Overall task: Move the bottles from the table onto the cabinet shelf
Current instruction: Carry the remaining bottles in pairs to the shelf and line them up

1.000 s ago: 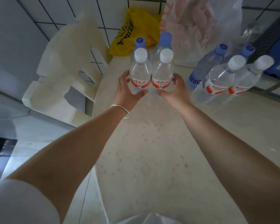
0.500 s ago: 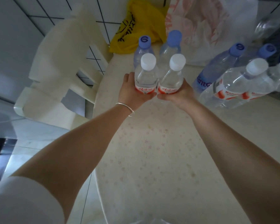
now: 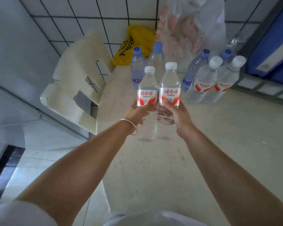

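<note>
Behind the table (image 3: 211, 144), a pale speckled top that fills the middle of our view, a white-tiled wall (image 3: 88, 22) with dark grout closes the room; a white plastic chair (image 3: 75, 82) stands just off the table's left edge, and blue bins (image 3: 271, 46) sit at its far right. At the table's far edge we see a big translucent bag (image 3: 191, 26) with pink print and a yellow bag (image 3: 137, 41) with dark writing we cannot read.

Above the table's middle we hold two white-capped bottles side by side, touching, long axes upright with caps tipped slightly away from us. Our left hand (image 3: 137, 114) wraps the left bottle (image 3: 147, 95) below its label, and our right hand (image 3: 178, 115) grips the right bottle (image 3: 170, 88) the same way. Each red-and-white label bears red Chinese characters.

Still on the table, toward its far right, stand two more white-capped bottles (image 3: 204, 82) with similar labels, upright; behind them and behind the held pair stand four blue-capped bottles (image 3: 137, 66) with purple lettering, partly hidden. A silver bangle (image 3: 131, 128) circles our left wrist.
</note>
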